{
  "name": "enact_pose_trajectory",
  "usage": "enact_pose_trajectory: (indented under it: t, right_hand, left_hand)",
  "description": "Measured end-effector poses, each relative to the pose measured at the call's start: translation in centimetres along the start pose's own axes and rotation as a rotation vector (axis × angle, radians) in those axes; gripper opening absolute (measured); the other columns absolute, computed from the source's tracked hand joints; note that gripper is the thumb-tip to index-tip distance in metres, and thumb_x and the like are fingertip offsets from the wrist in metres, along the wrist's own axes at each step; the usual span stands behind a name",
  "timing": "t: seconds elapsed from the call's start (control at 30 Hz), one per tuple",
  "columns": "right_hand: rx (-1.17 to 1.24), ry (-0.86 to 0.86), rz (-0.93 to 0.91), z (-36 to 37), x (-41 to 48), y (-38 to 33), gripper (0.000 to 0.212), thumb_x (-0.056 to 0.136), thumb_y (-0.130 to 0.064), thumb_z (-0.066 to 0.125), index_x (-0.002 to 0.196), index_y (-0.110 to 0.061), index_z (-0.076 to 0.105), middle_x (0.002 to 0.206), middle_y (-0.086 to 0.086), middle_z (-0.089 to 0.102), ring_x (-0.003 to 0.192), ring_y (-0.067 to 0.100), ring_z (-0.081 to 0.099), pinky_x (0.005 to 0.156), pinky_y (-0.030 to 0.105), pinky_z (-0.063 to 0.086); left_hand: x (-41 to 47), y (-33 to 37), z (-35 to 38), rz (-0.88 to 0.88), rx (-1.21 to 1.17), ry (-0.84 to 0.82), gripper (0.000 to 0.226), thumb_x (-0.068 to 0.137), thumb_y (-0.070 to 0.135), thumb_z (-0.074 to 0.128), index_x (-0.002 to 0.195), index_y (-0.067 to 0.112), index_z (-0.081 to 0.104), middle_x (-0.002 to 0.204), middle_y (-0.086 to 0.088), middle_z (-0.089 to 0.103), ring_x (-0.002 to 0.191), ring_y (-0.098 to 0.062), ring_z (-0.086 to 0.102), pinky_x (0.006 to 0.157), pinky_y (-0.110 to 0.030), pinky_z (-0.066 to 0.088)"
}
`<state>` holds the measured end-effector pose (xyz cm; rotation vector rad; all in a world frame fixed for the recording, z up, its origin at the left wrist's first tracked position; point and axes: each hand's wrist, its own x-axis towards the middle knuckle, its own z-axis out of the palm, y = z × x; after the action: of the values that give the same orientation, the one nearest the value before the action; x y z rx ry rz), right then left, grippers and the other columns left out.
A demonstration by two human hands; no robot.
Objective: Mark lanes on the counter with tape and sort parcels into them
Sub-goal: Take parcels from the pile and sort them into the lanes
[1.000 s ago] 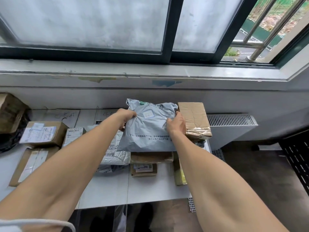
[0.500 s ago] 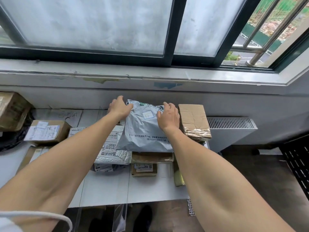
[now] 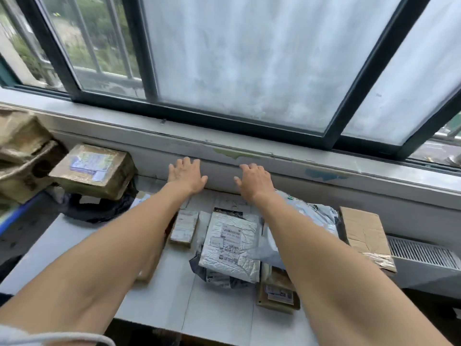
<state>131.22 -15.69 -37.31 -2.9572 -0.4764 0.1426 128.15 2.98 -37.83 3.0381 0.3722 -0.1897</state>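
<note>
Both hands reach to the far side of the white desk (image 3: 74, 248), against the wall below the window sill. The left hand (image 3: 187, 176) and the right hand (image 3: 254, 183) are palm-down with fingers released and spread, grasping nothing. The parcels lie nearer the person: a grey poly mailer (image 3: 314, 218) under the right forearm, a white bubble mailer (image 3: 230, 248) between the arms, a small labelled box (image 3: 184, 227) just beside the left forearm, and a brown cardboard box (image 3: 363, 233) at the right end.
</note>
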Motion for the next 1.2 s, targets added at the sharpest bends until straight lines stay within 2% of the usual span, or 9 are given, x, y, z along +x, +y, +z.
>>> enact_pose_trajectory:
  t: [0.3, 0.4, 0.5, 0.67, 0.8, 0.97, 1.07, 1.13, 1.2]
  right_hand:
    - [-0.024, 0.003, -0.187, 2.4, 7.1, -24.4, 0.047, 0.101, -0.041, 0.042, 0.137, -0.012, 0.048, 0.136, 0.014, 0.050, 0.127, 0.033, 0.044, 0.106, 0.044, 0.036]
    - [-0.018, -0.001, -0.260, 3.8, 9.0, -32.1, 0.045, 0.100, -0.042, 0.044, 0.134, -0.013, 0.049, 0.134, 0.014, 0.051, 0.125, 0.033, 0.045, 0.104, 0.044, 0.037]
    - [-0.010, -0.019, -0.298, 5.8, 10.3, -37.5, 0.043, 0.099, -0.041, 0.044, 0.132, -0.014, 0.051, 0.131, 0.013, 0.053, 0.123, 0.032, 0.047, 0.101, 0.044, 0.039]
    - [0.006, -0.087, -0.256, 9.8, 12.5, -40.6, 0.039, 0.100, -0.038, 0.045, 0.129, -0.013, 0.049, 0.128, 0.012, 0.052, 0.121, 0.032, 0.046, 0.097, 0.042, 0.040]
    - [0.011, -0.165, -0.158, 12.8, 14.2, -40.9, 0.038, 0.101, -0.035, 0.045, 0.131, -0.012, 0.046, 0.131, 0.013, 0.048, 0.120, 0.033, 0.046, 0.096, 0.043, 0.041]
    - [0.071, -0.243, -0.037, 15.7, 15.1, -42.0, 0.042, 0.098, -0.032, 0.049, 0.133, -0.009, 0.042, 0.131, 0.016, 0.046, 0.121, 0.035, 0.045, 0.096, 0.045, 0.042]
    - [0.281, -0.279, 0.115, 17.1, 15.8, -42.7, 0.050, 0.097, -0.028, 0.052, 0.139, -0.009, 0.034, 0.134, 0.018, 0.046, 0.120, 0.036, 0.048, 0.092, 0.044, 0.045]
    - [0.516, -0.320, 0.289, 17.8, 16.1, -43.1, 0.057, 0.097, -0.025, 0.052, 0.145, -0.008, 0.027, 0.137, 0.017, 0.048, 0.119, 0.036, 0.052, 0.084, 0.037, 0.043]
    - [0.688, -0.344, 0.404, 18.3, 16.3, -43.3, 0.056, 0.096, -0.024, 0.053, 0.144, -0.006, 0.028, 0.140, 0.014, 0.050, 0.120, 0.033, 0.053, 0.080, 0.032, 0.039]
  left_hand:
    - [3.5, -23.5, -2.1, -0.184, -0.139, 0.028, 0.055, 0.094, 0.047, 0.049, 0.138, 0.012, 0.043, 0.141, -0.017, 0.040, 0.131, -0.035, 0.036, 0.105, -0.047, 0.034]
    - [4.2, -30.9, -2.1, -0.245, -0.127, 0.031, 0.057, 0.092, 0.047, 0.052, 0.138, 0.013, 0.045, 0.142, -0.016, 0.043, 0.133, -0.034, 0.038, 0.108, -0.045, 0.034]
    - [4.9, -37.0, -1.5, -0.344, -0.097, -0.015, 0.058, 0.092, 0.048, 0.051, 0.137, 0.013, 0.044, 0.137, -0.016, 0.045, 0.127, -0.035, 0.041, 0.104, -0.046, 0.036]
    - [6.9, -42.9, 1.2, -0.404, -0.136, -0.095, 0.055, 0.093, 0.045, 0.048, 0.136, 0.011, 0.044, 0.138, -0.017, 0.043, 0.127, -0.037, 0.039, 0.104, -0.047, 0.036]
    - [8.0, -43.6, 3.8, -0.434, -0.266, -0.137, 0.049, 0.094, 0.038, 0.048, 0.134, 0.009, 0.043, 0.137, -0.017, 0.043, 0.127, -0.037, 0.039, 0.101, -0.047, 0.038]
    - [9.8, -44.0, 5.8, -0.407, -0.257, -0.113, 0.047, 0.095, 0.030, 0.049, 0.137, 0.009, 0.038, 0.137, -0.015, 0.038, 0.127, -0.036, 0.038, 0.102, -0.048, 0.038]
    - [11.0, -44.4, 6.4, -0.436, -0.337, -0.169, 0.054, 0.093, 0.031, 0.055, 0.139, 0.011, 0.035, 0.140, -0.015, 0.038, 0.129, -0.036, 0.036, 0.103, -0.048, 0.038]
    - [11.6, -44.7, 7.0, -0.459, -0.420, -0.218, 0.061, 0.090, 0.032, 0.060, 0.141, 0.011, 0.032, 0.142, -0.016, 0.039, 0.130, -0.037, 0.038, 0.101, -0.047, 0.039]
    - [11.9, -44.9, 7.5, -0.501, -0.516, -0.206, 0.072, 0.089, 0.030, 0.064, 0.146, 0.012, 0.025, 0.146, -0.016, 0.037, 0.131, -0.037, 0.040, 0.102, -0.046, 0.039]
